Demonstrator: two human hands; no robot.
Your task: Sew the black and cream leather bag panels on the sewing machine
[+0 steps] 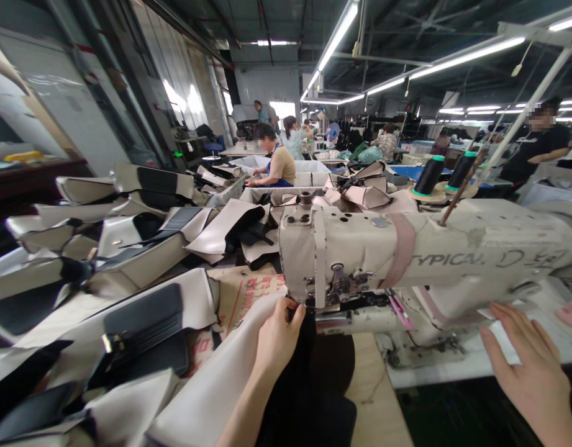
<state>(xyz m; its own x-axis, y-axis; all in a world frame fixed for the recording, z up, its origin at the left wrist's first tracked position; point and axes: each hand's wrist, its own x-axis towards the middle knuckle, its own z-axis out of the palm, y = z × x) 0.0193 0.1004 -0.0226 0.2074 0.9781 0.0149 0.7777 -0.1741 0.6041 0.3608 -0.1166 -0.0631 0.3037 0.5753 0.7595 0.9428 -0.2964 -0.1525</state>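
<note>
My left hand [279,332] pinches the edge of a cream leather bag piece [206,394] with dark lining, close to the needle end of a sewing machine [341,248]. The piece hangs down towards me, and black material [308,385] drops beneath my fingers. Over on the right, my right hand [530,363] is open with its fingers spread, beside the machine's base and a small white sheet [504,326]. It holds nothing. A pink-handled tool [400,310], perhaps tweezers, rests on the machine under its arm. The needle itself is hidden.
Several cream and black bag pieces [146,310] are heaped across the left, over a printed brown sheet [243,295]. Black thread cones [429,177] stand behind the machine. A co-worker [279,164] sits ahead by white bins; another person [540,143] stands at right.
</note>
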